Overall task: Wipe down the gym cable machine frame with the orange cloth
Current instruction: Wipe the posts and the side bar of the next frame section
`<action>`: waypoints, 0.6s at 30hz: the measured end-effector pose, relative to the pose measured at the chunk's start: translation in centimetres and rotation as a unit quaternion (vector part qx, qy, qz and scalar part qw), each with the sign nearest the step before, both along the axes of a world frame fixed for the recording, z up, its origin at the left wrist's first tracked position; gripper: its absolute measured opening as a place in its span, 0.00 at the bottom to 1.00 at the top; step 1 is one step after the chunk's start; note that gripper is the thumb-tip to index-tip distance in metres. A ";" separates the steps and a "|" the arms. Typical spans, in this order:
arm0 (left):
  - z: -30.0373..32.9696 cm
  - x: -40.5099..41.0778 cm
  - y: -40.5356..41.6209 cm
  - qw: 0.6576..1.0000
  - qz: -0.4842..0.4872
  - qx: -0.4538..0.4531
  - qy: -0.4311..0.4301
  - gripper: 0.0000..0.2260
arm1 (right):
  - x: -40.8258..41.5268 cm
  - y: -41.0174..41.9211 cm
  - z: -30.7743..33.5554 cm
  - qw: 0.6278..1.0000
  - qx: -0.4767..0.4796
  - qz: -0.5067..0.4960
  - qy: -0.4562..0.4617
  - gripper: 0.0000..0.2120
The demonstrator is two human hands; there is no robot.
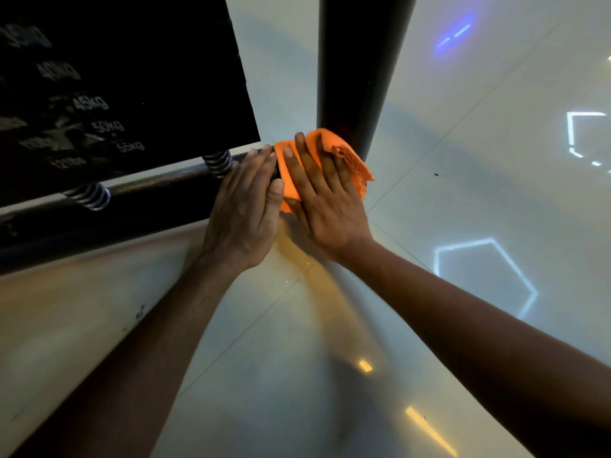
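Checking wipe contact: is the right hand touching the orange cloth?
Touching. Head view: the right hand lies flat on the orange cloth, fingers spread over it.

Floor: pale glossy tiles w/ thin grout lines, reflections of hexagonal lights. Black base bar of machine frame lies directly on floor. Black upright post stands just right of bar's end. Small dark specks right of post.

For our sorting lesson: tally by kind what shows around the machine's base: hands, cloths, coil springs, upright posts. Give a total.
Hands: 2, the left hand and the right hand
Orange cloth: 1
Coil springs: 2, one near the hands, one farther left
Upright post: 1
Total: 6
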State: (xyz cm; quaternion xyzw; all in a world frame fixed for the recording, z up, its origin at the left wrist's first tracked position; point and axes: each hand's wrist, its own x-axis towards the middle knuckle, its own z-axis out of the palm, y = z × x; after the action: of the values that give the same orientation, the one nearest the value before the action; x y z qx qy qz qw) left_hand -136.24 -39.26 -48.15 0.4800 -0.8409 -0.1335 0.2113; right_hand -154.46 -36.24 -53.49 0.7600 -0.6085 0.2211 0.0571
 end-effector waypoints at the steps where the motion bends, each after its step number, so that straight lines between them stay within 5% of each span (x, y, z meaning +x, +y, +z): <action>1: 0.1 0.0 0.0 1.000 -0.001 0.003 -0.001 0.25 | -0.8 0.7 -0.6 1.000 -0.003 0.005 0.006 0.34; 8: 0.1 -1.4 0.5 1.000 0.015 0.018 -0.007 0.27 | -2.8 2.4 -2.5 0.993 -0.009 -0.050 -0.104 0.35; 18: 4.5 -5.3 -2.3 0.975 0.031 0.202 0.090 0.22 | -2.7 -0.2 1.1 0.915 0.000 -0.093 -0.392 0.43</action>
State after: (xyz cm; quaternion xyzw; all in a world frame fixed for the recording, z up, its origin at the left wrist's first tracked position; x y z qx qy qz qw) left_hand -141.57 -41.54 -43.69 0.5246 -0.7588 -0.3369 0.1884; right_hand -157.17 -36.39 -52.41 0.5521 -0.6502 0.4951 -0.1652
